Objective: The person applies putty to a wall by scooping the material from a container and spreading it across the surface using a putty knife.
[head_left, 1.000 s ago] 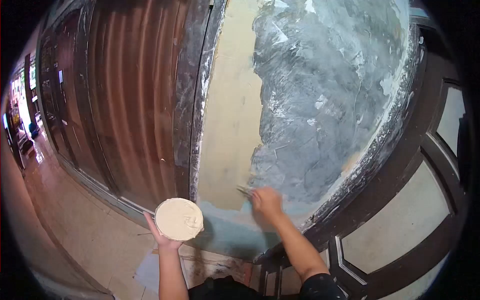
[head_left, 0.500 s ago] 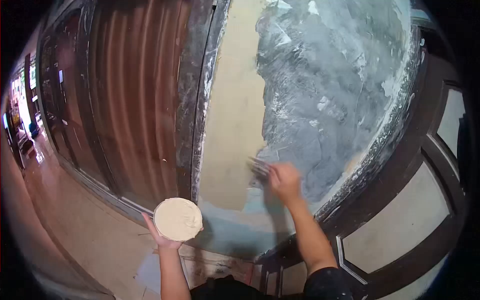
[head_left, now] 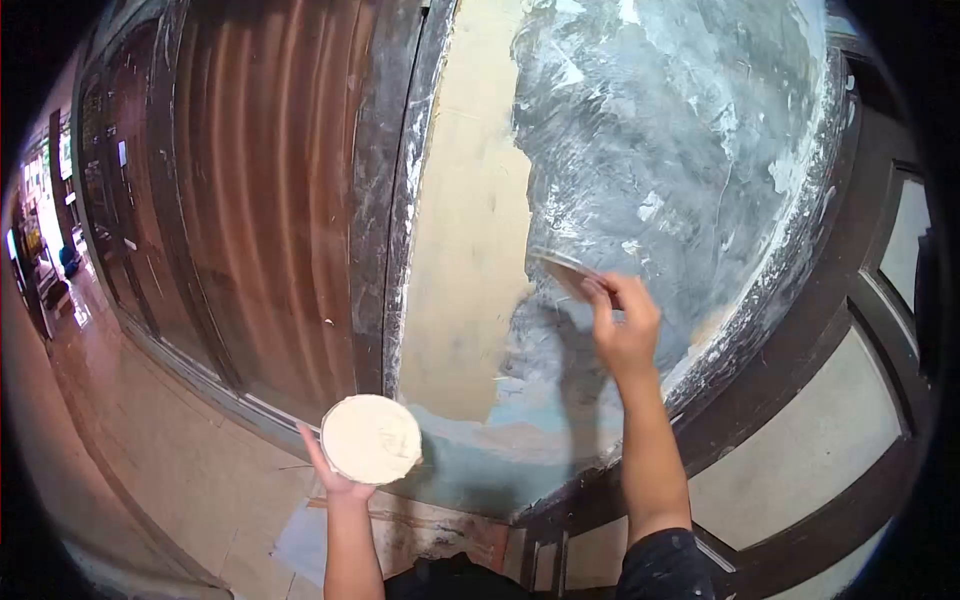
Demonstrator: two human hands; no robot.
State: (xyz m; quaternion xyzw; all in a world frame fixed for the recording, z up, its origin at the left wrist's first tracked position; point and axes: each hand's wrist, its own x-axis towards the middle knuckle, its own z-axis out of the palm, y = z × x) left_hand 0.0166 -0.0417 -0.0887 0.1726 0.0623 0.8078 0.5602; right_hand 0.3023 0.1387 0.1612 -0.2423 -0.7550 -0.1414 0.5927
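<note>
My left hand (head_left: 345, 480) holds up a round container of cream-coloured paste (head_left: 371, 439) from below, with the thumb at its left side. My right hand (head_left: 628, 318) grips a flat scraper (head_left: 568, 270) between thumb and fingers. The scraper's edge is at the border between the smooth cream coating (head_left: 465, 240) and the rough grey-blue part of the wall (head_left: 650, 150); whether it touches is hard to tell. Below the coating is a pale blue-green strip of wall (head_left: 470, 465).
Left of the wall stands a dark-framed glass panel (head_left: 270, 200) with brown curtain folds. To the right is a dark wooden door (head_left: 800, 440) with pale panels. A tiled floor (head_left: 200, 470) and a whitish sheet (head_left: 303, 540) lie below.
My right hand has moved up and to the right with the scraper. The container in my left hand has shifted slightly right in view.
</note>
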